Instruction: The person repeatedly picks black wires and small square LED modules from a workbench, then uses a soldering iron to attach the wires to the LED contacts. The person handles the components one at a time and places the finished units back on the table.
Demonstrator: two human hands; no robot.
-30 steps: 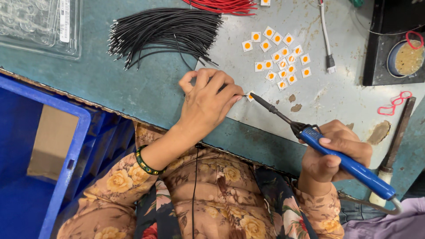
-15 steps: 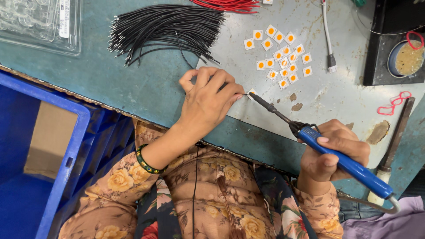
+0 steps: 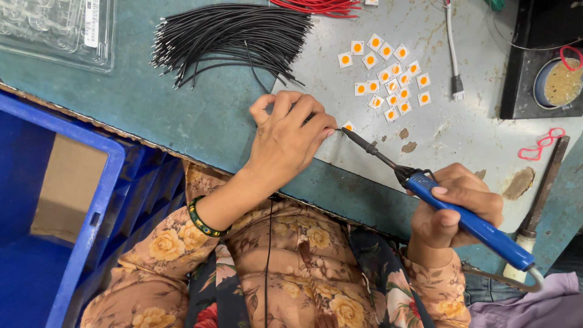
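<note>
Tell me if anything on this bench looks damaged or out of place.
The grey work mat has brown scorch-like marks near the soldering iron tip and a bigger patch by the right hand. The small square chips lie scattered, not aligned.

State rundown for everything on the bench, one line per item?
left hand: palm down on the table, fingertips pinching a black wire at the small square chip
right hand: gripping the soldering iron, tip at that chip
black wires: loose bundle, lying flat
loose chips: scattered, orange side up
clear plastic tray: lying flat on the table corner
blue crate: open, cardboard inside
</note>
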